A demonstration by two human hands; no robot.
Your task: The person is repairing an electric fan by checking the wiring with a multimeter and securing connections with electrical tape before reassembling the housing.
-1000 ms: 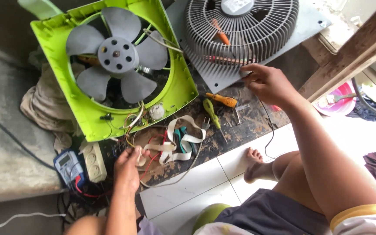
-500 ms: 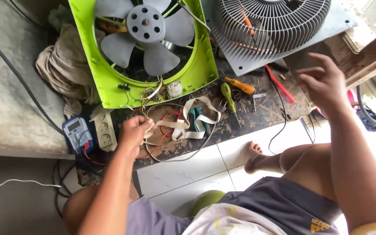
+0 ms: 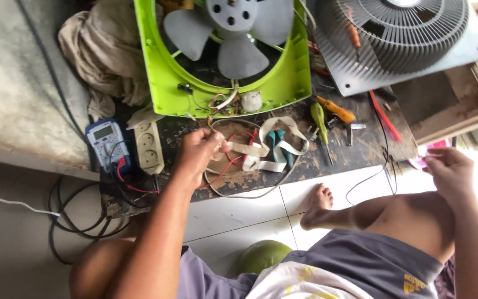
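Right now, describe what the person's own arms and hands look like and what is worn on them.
Both arms are bare from shoulder to fingers: no gloves, watch, rings or bands show. The left hand and right hand carry no markings. The only sleeves are the short ones of a grey shirt, which bears a small yellow print.

The person wears grey shorts with a small yellow mark, a white yellow-printed top, bare arms and feet.

A dark, scuffed surface (image 3: 360,149) carries a lime-green fan housing (image 3: 161,77), a grey fan grille (image 3: 405,39), two screwdrivers, one orange-handled (image 3: 334,109) and one green-handled (image 3: 319,117), a white power strip (image 3: 148,147), a blue multimeter (image 3: 106,143) and tangled wires (image 3: 233,166). Beige cloth (image 3: 100,50) lies at its left end.
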